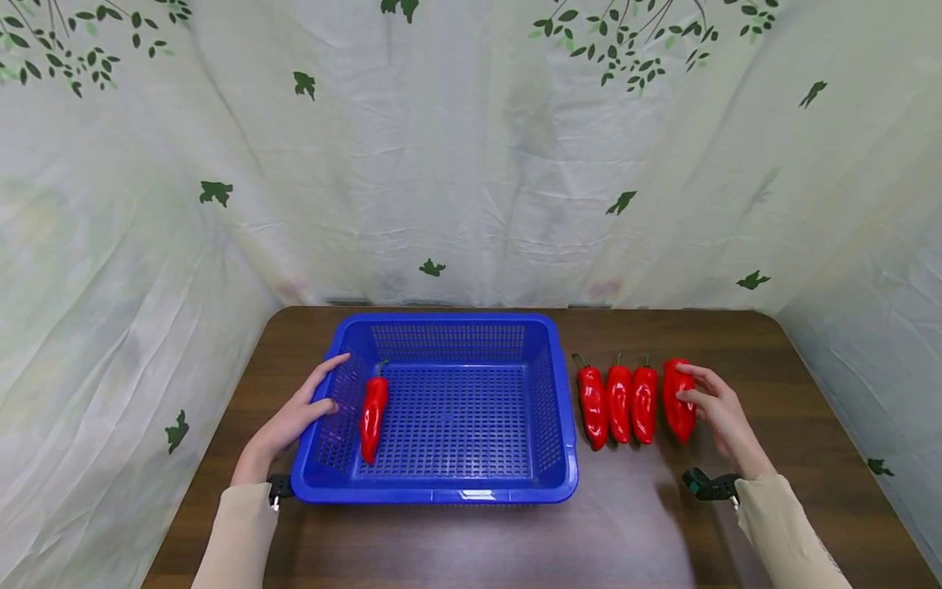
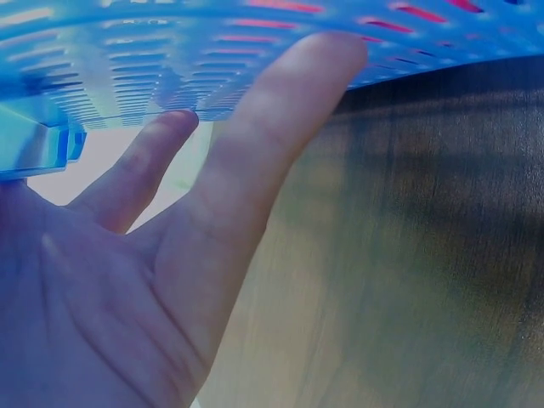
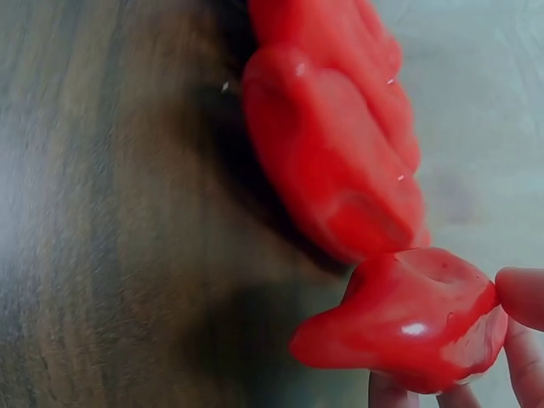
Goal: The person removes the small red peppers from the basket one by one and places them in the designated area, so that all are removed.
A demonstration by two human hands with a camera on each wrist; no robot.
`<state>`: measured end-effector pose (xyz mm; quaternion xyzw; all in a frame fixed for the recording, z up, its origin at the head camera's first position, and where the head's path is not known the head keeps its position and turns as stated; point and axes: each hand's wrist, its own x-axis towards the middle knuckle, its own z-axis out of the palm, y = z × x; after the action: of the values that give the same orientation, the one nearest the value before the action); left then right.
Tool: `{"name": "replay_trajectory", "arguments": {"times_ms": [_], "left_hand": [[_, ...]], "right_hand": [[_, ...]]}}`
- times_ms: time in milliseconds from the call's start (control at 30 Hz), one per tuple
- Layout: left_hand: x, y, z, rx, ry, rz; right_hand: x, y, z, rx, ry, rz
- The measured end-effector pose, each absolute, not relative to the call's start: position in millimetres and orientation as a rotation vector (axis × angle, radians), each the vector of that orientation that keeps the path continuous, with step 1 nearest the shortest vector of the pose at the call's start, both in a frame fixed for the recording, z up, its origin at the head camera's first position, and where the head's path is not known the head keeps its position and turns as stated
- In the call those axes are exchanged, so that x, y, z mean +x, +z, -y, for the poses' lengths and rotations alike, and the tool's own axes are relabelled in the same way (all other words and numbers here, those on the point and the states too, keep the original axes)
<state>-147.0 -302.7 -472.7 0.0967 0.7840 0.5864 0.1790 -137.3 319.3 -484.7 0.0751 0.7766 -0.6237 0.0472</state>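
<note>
Red pepper (image 1: 675, 401) pinched in R hand (image 1: 727, 415) nr 3 others (image 1: 619, 405) on table (image 1: 486, 544); L hand (image 1: 285, 425) unclenched, touching L side of blue basket (image 1: 383, 496), 1 pepper (image 1: 373, 421) inside.

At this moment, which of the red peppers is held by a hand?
The rightmost pepper, pinched by the right hand; three others lie on the table, one in the basket.

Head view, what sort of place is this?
Probably a staged tabletop set-up rather than a working kitchen: a leaf-print curtain hangs behind and beside a brown table, which bears a blue basket and red peppers.
</note>
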Motion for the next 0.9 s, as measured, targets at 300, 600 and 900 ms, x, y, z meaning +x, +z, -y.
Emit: {"name": "replay_trajectory", "arguments": {"times_ms": [300,600,900], "left_hand": [[-146.7,-473.1,302.3,0.259,1.658,-2.213],[-147.0,-472.9,302.3,0.252,1.669,-2.2],[-147.4,-473.8,302.8,0.252,1.682,-2.191]], "right_hand": [[-141.2,-499.0,-321.5,0.25,-1.792,-2.456],[-142.3,-498.6,-318.3,0.261,-1.698,-2.488],[-143.7,-502.0,-318.6,0.262,-1.633,-2.484]]}}
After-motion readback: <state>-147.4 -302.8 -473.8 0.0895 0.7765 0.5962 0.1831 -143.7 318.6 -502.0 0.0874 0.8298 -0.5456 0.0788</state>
